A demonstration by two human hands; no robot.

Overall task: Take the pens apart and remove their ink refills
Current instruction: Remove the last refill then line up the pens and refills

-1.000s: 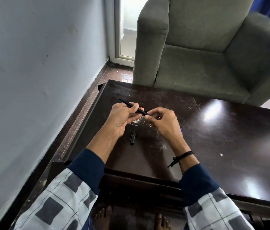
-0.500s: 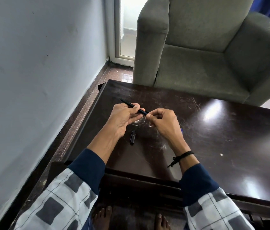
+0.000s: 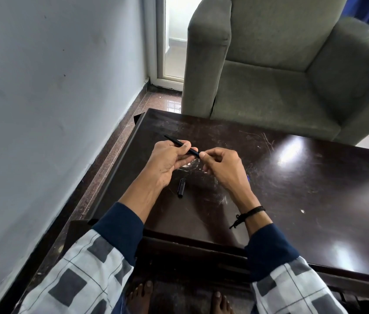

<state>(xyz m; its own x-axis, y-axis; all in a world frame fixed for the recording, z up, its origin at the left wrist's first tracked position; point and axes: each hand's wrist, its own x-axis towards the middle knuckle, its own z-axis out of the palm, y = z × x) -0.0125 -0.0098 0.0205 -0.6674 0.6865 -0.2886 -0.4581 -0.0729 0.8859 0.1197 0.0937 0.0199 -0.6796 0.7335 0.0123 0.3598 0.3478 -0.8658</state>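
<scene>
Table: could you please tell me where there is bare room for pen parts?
Free: the table from the right hand to the right edge, and the far strip before the armchair. Crowded: by the left hand, around the black cap.

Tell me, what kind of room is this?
Probably a living room in a home. There is a grey-green fabric armchair, a low dark glossy wooden table in front of it, and a white-framed glass door in the corner.
</scene>
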